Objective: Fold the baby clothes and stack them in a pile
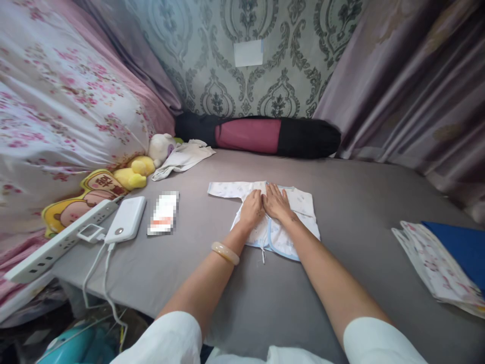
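Note:
A small white baby shirt [285, 235] with pale blue trim and a faint print lies spread on the grey surface. One sleeve [227, 189] stretches out to the left, while the right side looks folded in. White tie strings hang from its lower front edge. My left hand [253, 207], with a pale bangle on the wrist, rests on the upper middle of the shirt, fingers slightly bent. Beside it, my right hand [277, 203] presses flat on the cloth with fingers extended. The two hands almost touch and cover part of the shirt's front.
At left lie a phone-like blurred item [163, 213], a white power bank [126, 218] with cables, a power strip [62, 242] and plush toys [132, 172]. A crumpled cloth [184, 159] and a black-and-pink roll [248, 135] sit behind. Folded fabrics [435, 260] lie at right.

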Demonstrator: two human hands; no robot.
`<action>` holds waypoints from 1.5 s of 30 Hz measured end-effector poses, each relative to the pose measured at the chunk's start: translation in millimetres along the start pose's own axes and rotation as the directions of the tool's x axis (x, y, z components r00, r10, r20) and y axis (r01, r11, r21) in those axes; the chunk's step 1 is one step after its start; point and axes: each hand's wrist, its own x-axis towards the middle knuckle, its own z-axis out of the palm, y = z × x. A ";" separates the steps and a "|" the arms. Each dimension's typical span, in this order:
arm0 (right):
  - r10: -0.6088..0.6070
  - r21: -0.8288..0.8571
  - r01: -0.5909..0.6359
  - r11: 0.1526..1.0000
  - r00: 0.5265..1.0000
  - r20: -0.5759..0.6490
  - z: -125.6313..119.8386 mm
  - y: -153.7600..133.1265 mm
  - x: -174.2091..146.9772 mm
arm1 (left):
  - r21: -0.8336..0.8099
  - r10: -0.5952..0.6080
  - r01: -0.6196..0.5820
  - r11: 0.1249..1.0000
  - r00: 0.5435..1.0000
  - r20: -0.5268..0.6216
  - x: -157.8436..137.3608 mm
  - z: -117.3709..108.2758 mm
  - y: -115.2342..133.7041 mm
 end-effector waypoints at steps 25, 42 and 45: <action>0.000 0.057 -0.002 0.998 1.000 0.023 6.9 -42.6 11.0 | -0.487 -0.603 0.430 0.760 0.746 -0.283 10.3 -22.9 -16.2; -0.056 0.031 0.060 0.998 0.993 -0.107 13.6 -40.6 9.7 | 0.253 -0.711 0.731 0.634 0.679 -0.180 15.1 -110.7 -87.2; -0.053 0.030 0.057 0.998 0.993 -0.104 14.2 -40.5 10.1 | 0.309 -0.739 0.729 0.611 0.665 -0.107 18.0 -119.0 -88.9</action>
